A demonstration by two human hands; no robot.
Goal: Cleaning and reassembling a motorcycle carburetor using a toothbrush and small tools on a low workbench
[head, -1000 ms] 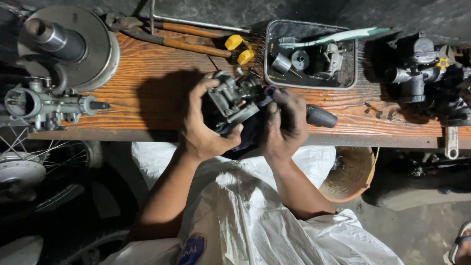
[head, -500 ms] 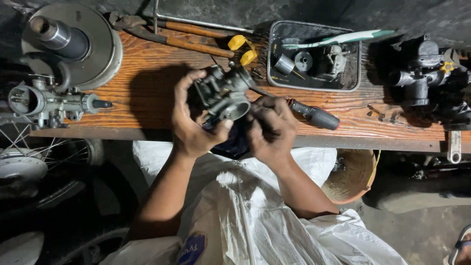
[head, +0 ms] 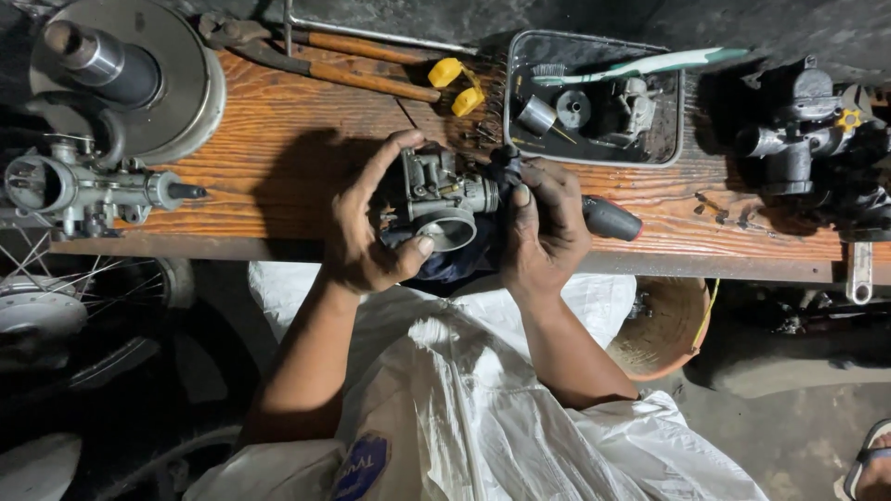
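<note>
Two hands on one carburetor [head: 444, 199] — left hand [head: 365, 232] clasping it, right hand [head: 546, 227] gripping alongside, above wooden bench [head: 278, 139].

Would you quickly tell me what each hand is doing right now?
Left hand: closed around the grey metal carburetor, thumb on its round opening.
Right hand: closed on a dark cloth and a black-handled tool pressed against the carburetor.

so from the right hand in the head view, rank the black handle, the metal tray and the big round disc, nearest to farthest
1. black handle: just right of the right hand, on the wooden bench.
2. metal tray: above the hand, at the bench's back edge.
3. big round disc: far left corner, beyond the left hand.
</note>
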